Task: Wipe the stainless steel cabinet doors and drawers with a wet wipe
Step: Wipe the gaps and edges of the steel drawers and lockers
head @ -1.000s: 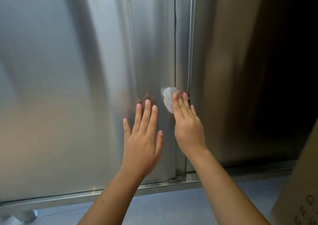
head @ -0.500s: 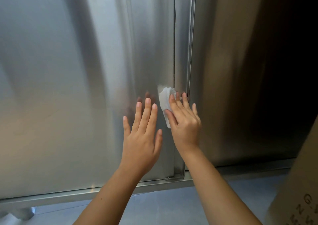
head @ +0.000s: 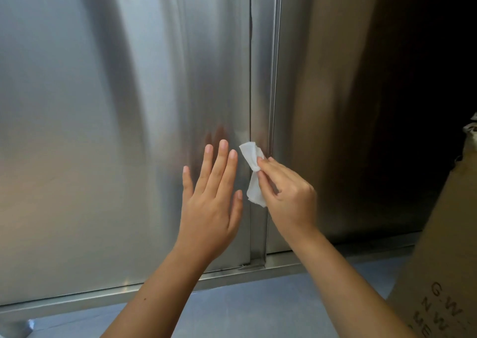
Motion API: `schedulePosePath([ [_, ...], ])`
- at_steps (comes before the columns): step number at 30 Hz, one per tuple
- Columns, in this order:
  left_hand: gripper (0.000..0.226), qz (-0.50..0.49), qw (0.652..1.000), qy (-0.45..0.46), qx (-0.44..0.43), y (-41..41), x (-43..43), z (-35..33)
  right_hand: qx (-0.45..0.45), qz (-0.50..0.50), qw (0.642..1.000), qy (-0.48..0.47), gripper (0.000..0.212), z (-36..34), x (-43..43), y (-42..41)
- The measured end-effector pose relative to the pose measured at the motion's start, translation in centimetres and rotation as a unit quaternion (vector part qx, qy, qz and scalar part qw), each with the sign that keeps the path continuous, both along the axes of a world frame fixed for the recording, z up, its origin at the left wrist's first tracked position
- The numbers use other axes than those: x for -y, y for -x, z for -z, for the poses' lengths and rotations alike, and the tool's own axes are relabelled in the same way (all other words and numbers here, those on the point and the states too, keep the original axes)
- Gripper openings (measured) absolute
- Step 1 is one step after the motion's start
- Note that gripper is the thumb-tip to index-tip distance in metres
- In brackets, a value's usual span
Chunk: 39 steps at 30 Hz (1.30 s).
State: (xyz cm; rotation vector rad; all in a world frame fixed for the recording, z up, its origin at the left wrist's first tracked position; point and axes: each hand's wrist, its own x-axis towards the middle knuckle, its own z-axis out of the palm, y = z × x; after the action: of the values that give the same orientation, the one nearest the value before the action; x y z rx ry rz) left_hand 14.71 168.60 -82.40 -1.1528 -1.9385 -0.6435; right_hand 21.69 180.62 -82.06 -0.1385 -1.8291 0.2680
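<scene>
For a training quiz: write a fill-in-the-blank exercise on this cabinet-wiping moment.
1. The crumpled white wet wipe is pinched by the right hand; the left hand holds ____.
2. The left hand's fingers are ____, not curled.
3. The wipe sits at the ____ seam between the brushed stainless steel cabinet doors.
4. The brown cardboard box stands at the view's ____ edge.
Missing words: nothing; straight; vertical; right.
</scene>
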Motion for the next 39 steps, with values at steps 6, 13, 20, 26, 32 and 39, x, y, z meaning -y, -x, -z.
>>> schedulePosePath([
  [6, 0.050, 0.032, 0.999, 0.000, -0.025, -0.9, -1.2, -1.0, 0.080, 0.020, 0.997, -0.003, 0.026, -0.8, -1.0, -2.8],
  [13, 0.045, 0.048, 0.998, -0.001, -0.027, -1.0, -2.3, -2.9, 0.147, 0.033, 0.988, 0.022, 0.025, -2.6, -1.5, -4.0],
  [20, 0.042, 0.029, 0.998, 0.002, 0.050, -1.2, -1.6, -4.9, 0.214, 0.111, 0.970, 0.033, 0.020, -4.8, -1.1, -4.9],
  [26, 0.043, 0.018, 0.987, 0.081, 0.137, -1.4, -1.2, -10.1, 0.259, 0.142, 0.955, 0.032, 0.020, -11.1, -0.9, -5.0],
  [32, 0.042, 0.010, 0.965, 0.159, 0.210, -2.5, -0.2, -15.9, 0.293, 0.147, 0.943, 0.053, 0.022, -17.3, 0.0, -5.8],
  [39, 0.039, 0.014, 0.963, 0.177, 0.205, -4.7, 1.0, -27.0, 0.302, 0.142, 0.940, 0.073, 0.021, -26.5, 2.2, -7.5],
])
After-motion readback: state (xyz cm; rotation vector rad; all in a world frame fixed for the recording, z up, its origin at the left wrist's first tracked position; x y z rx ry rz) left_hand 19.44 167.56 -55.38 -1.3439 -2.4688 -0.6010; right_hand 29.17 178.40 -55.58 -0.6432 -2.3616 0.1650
